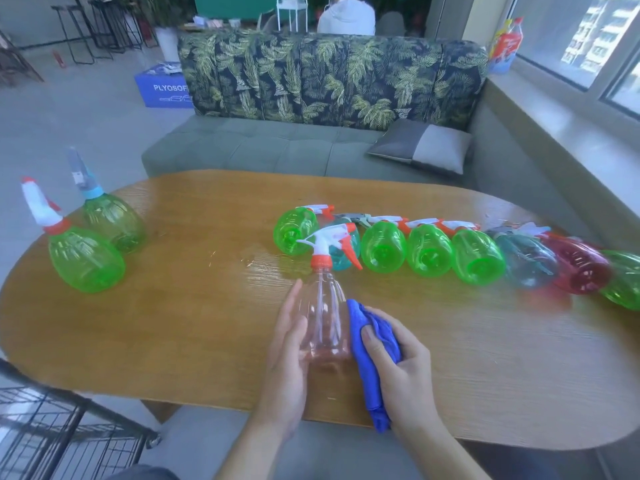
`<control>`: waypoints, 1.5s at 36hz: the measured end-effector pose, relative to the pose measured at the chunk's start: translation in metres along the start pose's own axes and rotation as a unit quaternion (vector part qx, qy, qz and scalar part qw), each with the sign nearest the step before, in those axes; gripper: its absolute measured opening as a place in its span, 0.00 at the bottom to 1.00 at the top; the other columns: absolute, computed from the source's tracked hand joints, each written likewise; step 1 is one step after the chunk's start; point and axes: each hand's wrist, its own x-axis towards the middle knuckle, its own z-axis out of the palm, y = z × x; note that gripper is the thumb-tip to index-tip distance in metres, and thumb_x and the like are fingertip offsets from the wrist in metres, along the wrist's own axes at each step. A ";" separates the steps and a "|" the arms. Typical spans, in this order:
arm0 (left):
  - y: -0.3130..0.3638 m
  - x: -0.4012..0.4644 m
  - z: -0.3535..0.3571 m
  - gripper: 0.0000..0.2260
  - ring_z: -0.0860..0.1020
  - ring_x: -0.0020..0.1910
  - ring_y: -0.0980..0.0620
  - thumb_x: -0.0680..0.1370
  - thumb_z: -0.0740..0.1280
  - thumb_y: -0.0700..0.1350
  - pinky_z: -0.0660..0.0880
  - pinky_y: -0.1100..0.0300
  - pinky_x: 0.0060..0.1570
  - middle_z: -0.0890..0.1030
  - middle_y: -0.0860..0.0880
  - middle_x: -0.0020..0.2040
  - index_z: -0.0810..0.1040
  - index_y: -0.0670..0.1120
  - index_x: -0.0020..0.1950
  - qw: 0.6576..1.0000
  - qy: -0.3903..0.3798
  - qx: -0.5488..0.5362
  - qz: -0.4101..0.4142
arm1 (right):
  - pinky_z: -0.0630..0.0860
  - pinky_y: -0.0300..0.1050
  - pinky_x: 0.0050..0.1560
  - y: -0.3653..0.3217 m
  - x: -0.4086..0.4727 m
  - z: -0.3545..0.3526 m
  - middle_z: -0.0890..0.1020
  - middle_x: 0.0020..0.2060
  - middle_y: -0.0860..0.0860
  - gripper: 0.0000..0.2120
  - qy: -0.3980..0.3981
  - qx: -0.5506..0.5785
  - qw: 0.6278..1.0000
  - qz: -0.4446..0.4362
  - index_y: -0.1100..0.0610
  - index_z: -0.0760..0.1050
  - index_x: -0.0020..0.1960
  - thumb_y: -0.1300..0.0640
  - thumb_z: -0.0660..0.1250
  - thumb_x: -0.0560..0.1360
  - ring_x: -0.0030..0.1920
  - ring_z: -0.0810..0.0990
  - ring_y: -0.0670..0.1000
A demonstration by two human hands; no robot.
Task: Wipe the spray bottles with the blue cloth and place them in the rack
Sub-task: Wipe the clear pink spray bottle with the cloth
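Upright clear bottle [325, 323], left-hand [289, 351] steadied, blue cloth [369, 362] seemingly pressed right-handed [398, 368]

At the frame's right edge, the last green plastic spray bottle [623, 284] in the row is cut off. The black wire rack [59, 431] runs out of the lower left corner. The neighbouring teal [528, 261] and red bottles [581, 270] are blurred.
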 end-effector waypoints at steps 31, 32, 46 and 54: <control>0.001 -0.008 0.005 0.27 0.83 0.65 0.56 0.77 0.73 0.46 0.80 0.58 0.60 0.85 0.60 0.66 0.75 0.57 0.76 0.999 -0.018 0.023 0.042 | 0.78 0.49 0.39 -0.073 0.091 0.006 0.82 0.47 0.44 0.15 -0.003 -0.476 0.809 -0.346 0.46 0.85 0.60 0.54 0.74 0.74 0.42 0.82 0.53; 0.002 -0.008 0.004 0.26 0.83 0.66 0.54 0.78 0.73 0.47 0.80 0.56 0.60 0.84 0.58 0.67 0.76 0.58 0.76 0.999 -0.017 0.023 0.038 | 0.80 0.50 0.42 -0.071 0.087 0.009 0.83 0.48 0.44 0.15 -0.029 -0.472 0.811 -0.344 0.45 0.85 0.60 0.54 0.75 0.74 0.44 0.82 0.52; 0.009 -0.012 0.006 0.26 0.84 0.62 0.52 0.77 0.74 0.50 0.81 0.60 0.50 0.85 0.56 0.66 0.77 0.63 0.74 0.999 -0.018 0.018 0.028 | 0.79 0.48 0.41 -0.073 0.087 0.014 0.84 0.48 0.44 0.15 -0.057 -0.478 0.806 -0.344 0.45 0.85 0.59 0.56 0.77 0.73 0.45 0.83 0.51; 0.008 -0.011 0.003 0.28 0.82 0.67 0.51 0.75 0.77 0.55 0.80 0.55 0.60 0.84 0.57 0.68 0.77 0.64 0.74 0.999 -0.022 0.028 0.031 | 0.75 0.44 0.41 -0.081 0.094 0.009 0.84 0.47 0.43 0.14 -0.050 -0.496 0.796 -0.345 0.45 0.86 0.59 0.53 0.76 0.74 0.45 0.82 0.50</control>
